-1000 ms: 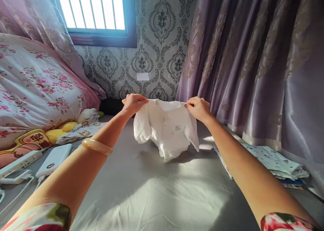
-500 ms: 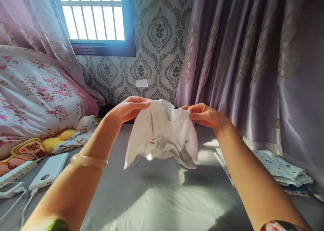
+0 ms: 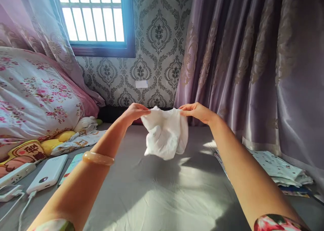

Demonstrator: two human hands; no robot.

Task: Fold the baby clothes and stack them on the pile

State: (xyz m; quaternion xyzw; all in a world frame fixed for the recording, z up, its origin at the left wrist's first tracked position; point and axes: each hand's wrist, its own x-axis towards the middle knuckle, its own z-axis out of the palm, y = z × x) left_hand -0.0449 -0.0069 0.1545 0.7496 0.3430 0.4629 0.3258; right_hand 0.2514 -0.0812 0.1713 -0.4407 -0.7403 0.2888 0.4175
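A small white garment, looking like a child's top, hangs in the air above the grey bed sheet. My left hand pinches its upper left corner between thumb and fingers. At the upper right corner, my right hand has the same kind of pinch. The cloth sags between both hands, with its lower part bunched and folded over. Its full outline cannot be made out.
Folded patterned clothes lie at the right by the purple curtain. On the left are a white power bank, a phone, a power strip, a yellow plush toy and floral bedding.
The garment has swung and bunched up, its lower edge now folded and its printed figure out of sight. My hands have come slightly closer together and a little lower on the left.
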